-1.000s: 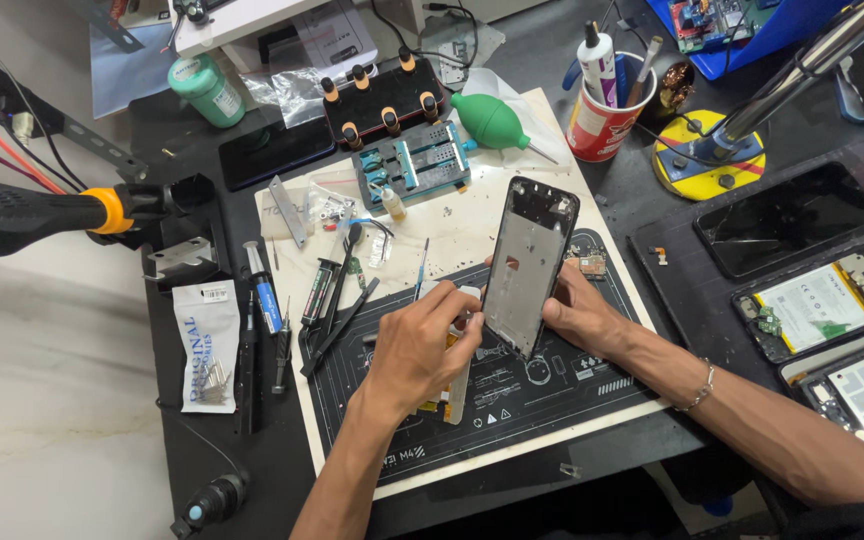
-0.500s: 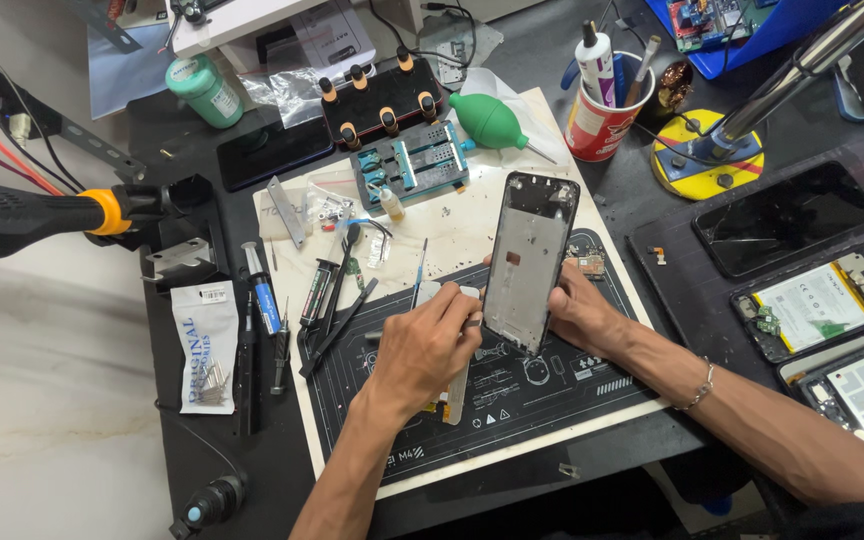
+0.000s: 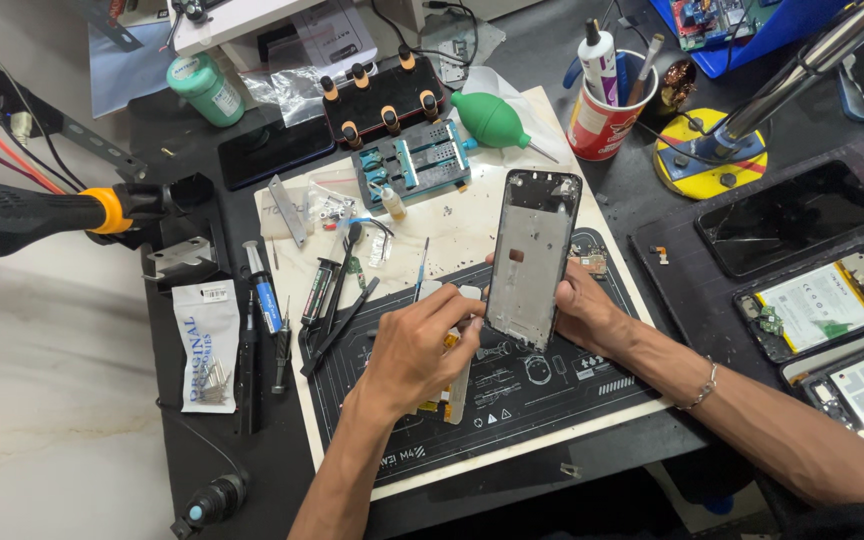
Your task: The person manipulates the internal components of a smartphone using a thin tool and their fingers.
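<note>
Centre frame: your right hand (image 3: 592,312) grips the frame (image 3: 532,258), long axis upright; left hand (image 3: 417,345) fingers pinch its lower-left edge.

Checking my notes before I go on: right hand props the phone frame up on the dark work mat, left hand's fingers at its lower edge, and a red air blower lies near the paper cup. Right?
Not quite. In the head view the air blower near the paper cup is green, not red. The rest holds: the right hand props the phone frame on the dark work mat, with the left hand at its lower edge.
</note>
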